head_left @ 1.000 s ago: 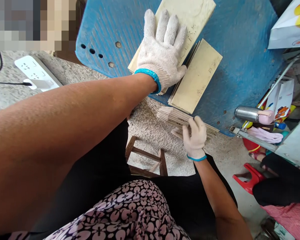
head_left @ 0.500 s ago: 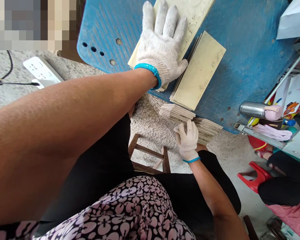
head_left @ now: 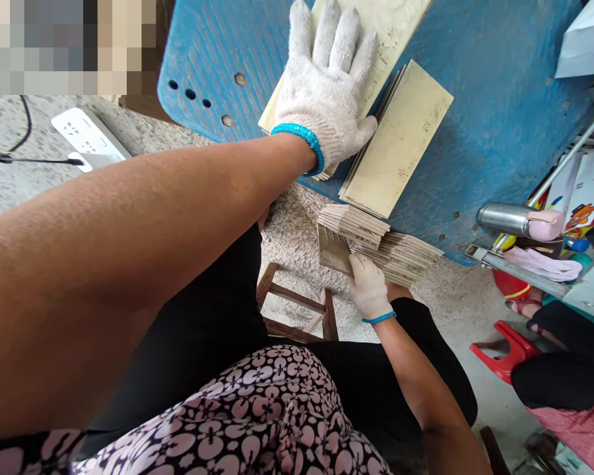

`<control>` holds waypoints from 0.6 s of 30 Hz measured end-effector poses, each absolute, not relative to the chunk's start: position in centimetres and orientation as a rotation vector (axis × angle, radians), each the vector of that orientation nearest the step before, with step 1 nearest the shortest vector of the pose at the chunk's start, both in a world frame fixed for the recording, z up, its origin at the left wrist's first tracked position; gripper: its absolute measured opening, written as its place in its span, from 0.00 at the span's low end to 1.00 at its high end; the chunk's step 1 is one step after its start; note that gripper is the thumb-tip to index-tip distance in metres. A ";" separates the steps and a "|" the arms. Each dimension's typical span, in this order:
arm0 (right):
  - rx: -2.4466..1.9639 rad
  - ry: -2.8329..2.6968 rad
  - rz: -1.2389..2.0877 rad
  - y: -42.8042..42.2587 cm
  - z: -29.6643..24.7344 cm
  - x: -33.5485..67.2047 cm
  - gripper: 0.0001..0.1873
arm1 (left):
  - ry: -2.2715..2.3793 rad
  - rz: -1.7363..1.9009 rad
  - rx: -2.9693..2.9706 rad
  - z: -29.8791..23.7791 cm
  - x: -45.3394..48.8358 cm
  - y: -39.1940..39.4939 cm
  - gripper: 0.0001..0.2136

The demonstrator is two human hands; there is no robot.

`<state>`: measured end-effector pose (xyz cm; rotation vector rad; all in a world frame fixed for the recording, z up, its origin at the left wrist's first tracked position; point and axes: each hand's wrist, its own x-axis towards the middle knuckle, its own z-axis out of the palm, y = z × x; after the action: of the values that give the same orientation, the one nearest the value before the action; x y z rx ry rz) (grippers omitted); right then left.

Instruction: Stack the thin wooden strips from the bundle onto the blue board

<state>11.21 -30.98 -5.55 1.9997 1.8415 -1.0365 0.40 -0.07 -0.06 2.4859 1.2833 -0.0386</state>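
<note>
Near my right knee [head_left: 416, 316], my right hand [head_left: 370, 290] has its fingers curled round a grey-brown piece [head_left: 332, 251] beside fanned strips [head_left: 406, 256]; my left hand [head_left: 324, 86], spread wide, lies flat on pale boards [head_left: 400, 33] on the blue table [head_left: 499, 119].

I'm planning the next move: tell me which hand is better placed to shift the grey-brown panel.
Probably the right hand: it appears to grip the grey-brown panel by its edge. The left hand lies spread on the cream boards, farther away.
</note>
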 end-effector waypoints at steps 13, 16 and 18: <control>2.032 1.509 -1.408 -29.9 -6.6 12.1 0.23 | 1.231 0.058 2.519 -0.4 0.5 0.0 0.40; 2.146 1.571 -1.489 -30.1 -7.2 12.1 0.23 | 1.230 0.058 2.524 -0.2 0.5 -0.1 0.39; 2.174 1.639 -1.537 -29.9 -7.5 12.1 0.22 | 1.234 0.045 2.518 -0.1 0.5 -0.2 0.38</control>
<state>12.12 -29.94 -7.49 2.1743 1.6391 -1.5366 0.48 -0.18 -0.14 2.5182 1.2337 0.0448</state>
